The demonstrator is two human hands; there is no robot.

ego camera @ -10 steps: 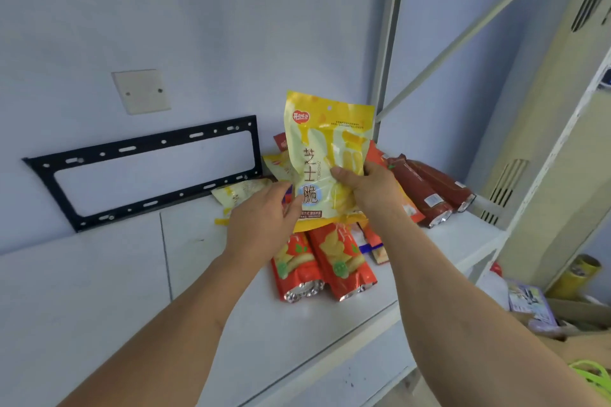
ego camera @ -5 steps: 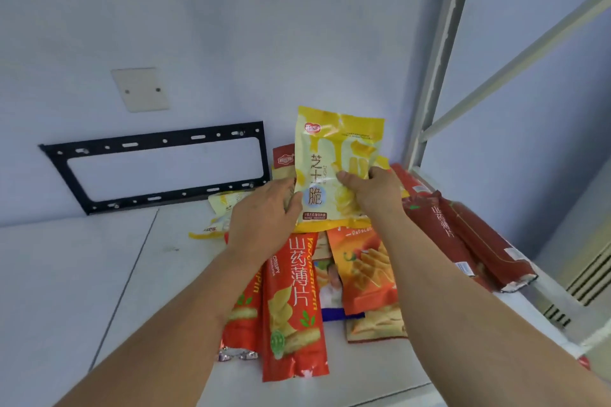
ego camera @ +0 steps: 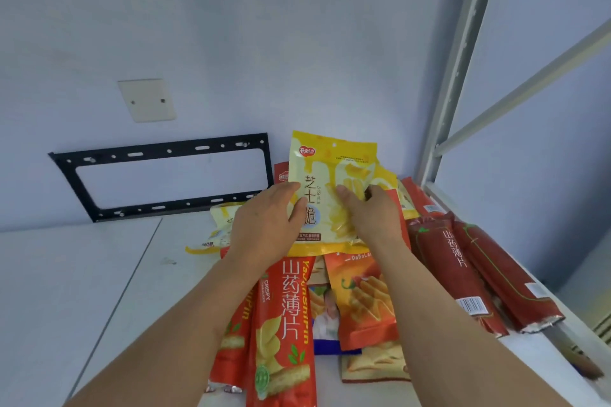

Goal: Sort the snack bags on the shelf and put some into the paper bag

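A yellow snack bag [ego camera: 330,172] stands upright above the pile on the white shelf [ego camera: 82,281]. My left hand [ego camera: 267,225] holds its left edge and my right hand [ego camera: 370,211] grips its right side, thumb on the front. Beneath my hands lie long red snack bags [ego camera: 287,324], an orange snack bag [ego camera: 363,301] and two dark red long snack bags [ego camera: 463,271] at the right. More yellow bags [ego camera: 218,225] lie behind my left hand, partly hidden. No paper bag is in view.
A black metal bracket [ego camera: 165,175] leans against the back wall, under a white wall plate [ego camera: 147,99]. A grey shelf upright [ego camera: 456,59] with a diagonal brace bounds the right side. The shelf's front edge runs along the lower right.
The view has swung left and closer to the shelf. Both hands still hold the yellow bag, which has sunk slightly toward the pile. My right hand's fingers have shifted on the bag's right side.
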